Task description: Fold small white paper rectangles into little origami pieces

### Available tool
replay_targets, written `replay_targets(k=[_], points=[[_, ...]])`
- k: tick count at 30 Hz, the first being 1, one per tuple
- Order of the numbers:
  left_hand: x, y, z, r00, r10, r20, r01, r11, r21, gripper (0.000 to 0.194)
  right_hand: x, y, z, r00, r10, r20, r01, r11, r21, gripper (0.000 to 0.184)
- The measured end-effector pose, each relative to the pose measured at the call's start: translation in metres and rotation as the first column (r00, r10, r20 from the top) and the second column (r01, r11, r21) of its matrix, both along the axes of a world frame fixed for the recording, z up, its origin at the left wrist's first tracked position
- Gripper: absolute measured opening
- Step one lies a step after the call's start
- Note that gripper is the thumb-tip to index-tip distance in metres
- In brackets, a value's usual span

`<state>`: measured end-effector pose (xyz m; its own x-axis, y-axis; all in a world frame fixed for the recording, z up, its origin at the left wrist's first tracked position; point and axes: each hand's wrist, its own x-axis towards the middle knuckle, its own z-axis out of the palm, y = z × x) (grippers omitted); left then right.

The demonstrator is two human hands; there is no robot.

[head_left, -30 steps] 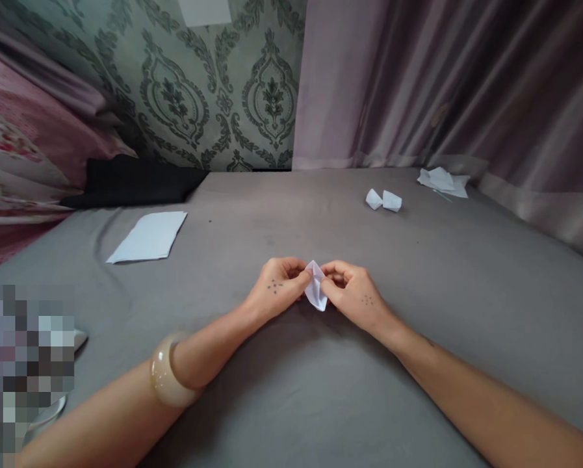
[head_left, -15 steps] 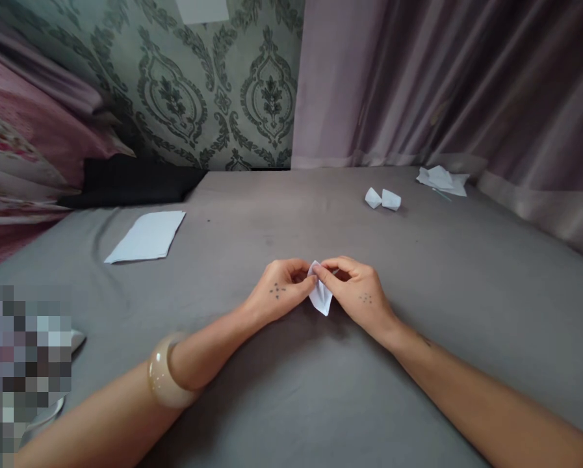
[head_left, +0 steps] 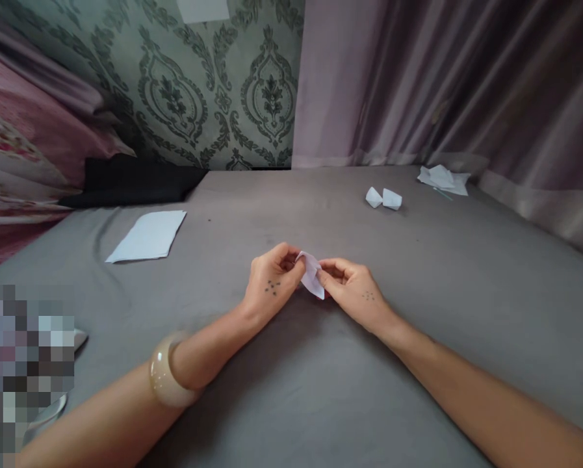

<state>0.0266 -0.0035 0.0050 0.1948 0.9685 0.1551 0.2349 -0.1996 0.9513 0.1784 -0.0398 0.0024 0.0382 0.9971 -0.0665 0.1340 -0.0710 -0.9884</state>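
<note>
Fingers [head_left: 290,255] of left hand [head_left: 273,281] and right hand [head_left: 353,290] pinch 1 folded white paper [head_left: 312,276], apparently closed.

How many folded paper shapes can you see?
3. One paper shape is pinched between the left hand and right hand; two small ones sit side by side on the gray cloth. The paper heap by the curtain may hide more.

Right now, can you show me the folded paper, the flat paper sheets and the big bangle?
Folded white paper [head_left: 311,276]: head view, on its visible middle.
Flat white paper sheets [head_left: 147,237]: head view, on the middle of the top sheet.
Cream bangle [head_left: 163,374]: head view, on its front curve.
</note>
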Motion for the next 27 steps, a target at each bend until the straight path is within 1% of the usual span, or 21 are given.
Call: replay_targets(k=[4,6,10,14,16,21,24,27], points=[[0.000,0.001,-0.004,0.994,0.067,0.087,-0.072,0.996,0.057,0.010,-0.003,-0.003,0.008,0.999,0.029,-0.043,-0.036,0.985,-0.167,0.017],[0.000,0.002,-0.005,0.992,0.077,0.097,-0.084,0.993,0.077,0.010,-0.004,-0.004,0.011,0.997,0.022,-0.073,-0.036,0.981,-0.189,0.017],[0.000,0.002,-0.005,0.994,0.089,0.063,-0.095,0.990,0.100,0.010,-0.003,-0.004,0.014,0.988,-0.018,-0.155,-0.013,0.980,-0.200,0.019],[0.000,0.002,-0.005,0.993,0.112,0.048,-0.117,0.985,0.126,0.009,-0.002,-0.005,0.014,0.993,-0.003,-0.120,-0.019,0.984,-0.180,0.015],[0.000,0.001,-0.005,0.993,0.113,0.039,-0.117,0.983,0.139,0.008,-0.002,-0.005,0.012,0.995,0.000,-0.097,-0.015,0.987,-0.158,0.017],[0.001,0.000,-0.005,0.994,0.110,0.026,-0.113,0.984,0.140,0.006,-0.001,-0.002,0.007,0.997,-0.028,-0.066,0.020,0.992,-0.124,0.019],[0.001,-0.001,-0.004,0.995,0.093,0.021,-0.095,0.986,0.139,0.006,0.001,-0.002,0.008,0.998,-0.040,-0.052,0.035,0.995,-0.094,0.021],[0.001,-0.001,-0.003,0.996,0.081,0.024,-0.084,0.984,0.155,0.007,0.002,-0.003,0.010,0.999,-0.011,-0.034,0.010,0.999,-0.050,0.024]])
